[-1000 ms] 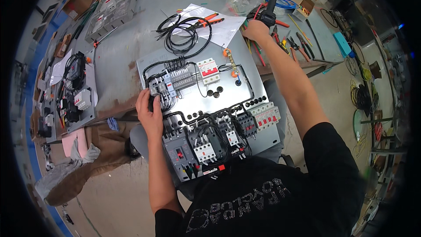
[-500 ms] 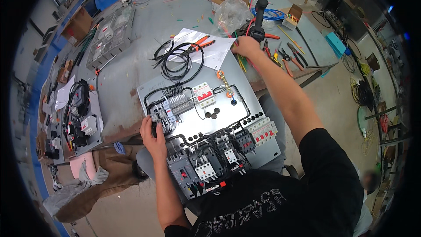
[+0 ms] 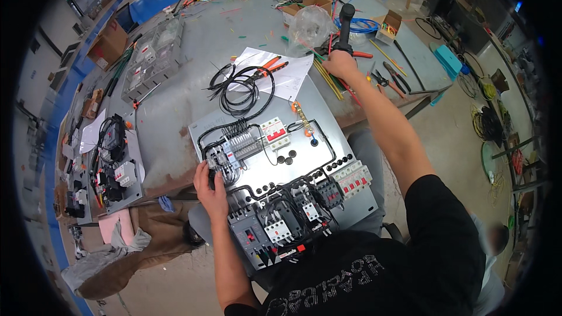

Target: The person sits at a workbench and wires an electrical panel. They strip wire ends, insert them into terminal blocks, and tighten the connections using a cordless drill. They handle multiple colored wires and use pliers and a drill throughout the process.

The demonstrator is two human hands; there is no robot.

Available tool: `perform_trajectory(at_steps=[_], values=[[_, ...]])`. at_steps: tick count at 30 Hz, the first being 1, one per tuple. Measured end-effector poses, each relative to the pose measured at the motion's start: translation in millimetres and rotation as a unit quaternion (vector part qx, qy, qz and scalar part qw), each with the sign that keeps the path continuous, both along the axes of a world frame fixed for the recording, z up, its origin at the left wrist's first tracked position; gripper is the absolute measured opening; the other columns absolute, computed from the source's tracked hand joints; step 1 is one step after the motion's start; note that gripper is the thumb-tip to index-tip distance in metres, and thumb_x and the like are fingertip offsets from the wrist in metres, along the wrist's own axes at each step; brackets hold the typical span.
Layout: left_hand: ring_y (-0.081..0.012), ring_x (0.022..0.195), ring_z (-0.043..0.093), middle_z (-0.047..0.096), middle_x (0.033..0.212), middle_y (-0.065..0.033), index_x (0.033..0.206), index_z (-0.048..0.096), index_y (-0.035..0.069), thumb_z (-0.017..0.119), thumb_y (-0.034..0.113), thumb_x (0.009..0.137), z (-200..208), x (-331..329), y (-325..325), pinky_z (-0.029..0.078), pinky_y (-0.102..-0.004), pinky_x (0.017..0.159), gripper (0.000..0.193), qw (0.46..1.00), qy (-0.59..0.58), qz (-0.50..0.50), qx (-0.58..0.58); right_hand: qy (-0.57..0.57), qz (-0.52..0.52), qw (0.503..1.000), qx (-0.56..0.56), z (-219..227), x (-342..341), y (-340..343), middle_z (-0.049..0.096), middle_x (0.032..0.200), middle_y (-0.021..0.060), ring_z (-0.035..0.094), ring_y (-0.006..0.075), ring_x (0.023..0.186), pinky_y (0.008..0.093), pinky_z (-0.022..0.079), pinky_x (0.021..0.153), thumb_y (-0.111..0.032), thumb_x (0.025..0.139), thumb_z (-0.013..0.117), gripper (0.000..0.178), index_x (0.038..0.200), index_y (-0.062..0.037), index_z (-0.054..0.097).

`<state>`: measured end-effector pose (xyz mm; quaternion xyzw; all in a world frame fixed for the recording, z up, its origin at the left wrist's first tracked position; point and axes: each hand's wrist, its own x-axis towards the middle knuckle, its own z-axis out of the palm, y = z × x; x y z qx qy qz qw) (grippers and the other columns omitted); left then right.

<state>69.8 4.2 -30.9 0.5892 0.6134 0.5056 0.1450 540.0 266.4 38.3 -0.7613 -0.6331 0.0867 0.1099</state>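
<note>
Fingers of the right hand [image 3: 341, 64] are wrapped tight round the black handle of a tool [image 3: 346, 23] standing upright at the far side of the table [image 3: 175, 111], arm stretched well out over it; fingers of the left hand [image 3: 211, 190] are curled down onto the left edge of the grey panel [image 3: 328, 117], thumb and fingertips pressed at the small breakers [image 3: 225, 158], though whether they pinch anything I cannot tell. That panel lies flat just in front of the person, half on the table and half over the lap, which keeps the wiring face up and within reach. Along its near edge sit black contactors [image 3: 275, 228], with a white breaker [image 3: 275, 131] higher up. Beyond the panel, a coil of black cable [image 3: 243, 90] rests on sheets of paper [image 3: 287, 73], orange-handled pliers [image 3: 272, 65] beside it, near enough to grab.
</note>
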Motion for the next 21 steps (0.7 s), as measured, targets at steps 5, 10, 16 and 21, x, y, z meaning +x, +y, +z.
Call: perform_trajectory(at_steps=[5, 10, 16, 21], values=[[-0.0264, 0.131, 0.056, 0.058, 0.145, -0.0157, 0.134, 0.062, -0.006, 0.068, 0.009, 0.099, -3, -1, 0, 0.043, -0.0359, 0.112, 0.039, 1.000, 0.012, -0.009, -0.001, -0.012, 0.002, 0.999, 0.034, -17, 18, -14, 0.075, 0.104, 0.0226, 0.072, 0.0409, 0.100, 0.0496, 0.057, 0.090, -0.031, 0.087, 0.068, 0.030, 0.098, -0.0045, 0.077], [-0.0291, 0.132, 0.055, 0.060, 0.143, -0.0152, 0.132, 0.063, -0.005, 0.068, 0.009, 0.097, -1, 0, -1, 0.041, -0.0381, 0.113, 0.038, 1.000, -0.003, -0.009, -0.006, -0.060, 0.001, 0.982, 0.179, -18, 12, -23, 0.074, 0.097, 0.0198, 0.072, 0.0384, 0.095, 0.0501, 0.057, 0.084, -0.026, 0.084, 0.074, 0.024, 0.095, -0.0051, 0.076], [-0.0284, 0.133, 0.054, 0.059, 0.144, -0.0151, 0.133, 0.062, -0.005, 0.068, 0.010, 0.098, -4, -4, -1, 0.040, -0.0376, 0.114, 0.039, 1.000, 0.020, -0.003, -0.004, -0.081, 0.072, 0.980, 0.167, -16, -25, -33, 0.075, 0.097, 0.0177, 0.074, 0.0342, 0.093, 0.0463, 0.059, 0.079, -0.027, 0.080, 0.079, 0.024, 0.092, -0.0061, 0.077], [-0.0285, 0.133, 0.054, 0.059, 0.144, -0.0145, 0.133, 0.062, -0.005, 0.068, 0.010, 0.098, 0, -1, -2, 0.039, -0.0378, 0.114, 0.039, 1.000, 0.009, -0.005, -0.010, -0.118, 0.066, 0.989, 0.065, -32, -28, -19, 0.077, 0.095, 0.0161, 0.075, 0.0342, 0.091, 0.0455, 0.061, 0.078, -0.025, 0.080, 0.077, 0.021, 0.089, -0.0064, 0.080]])
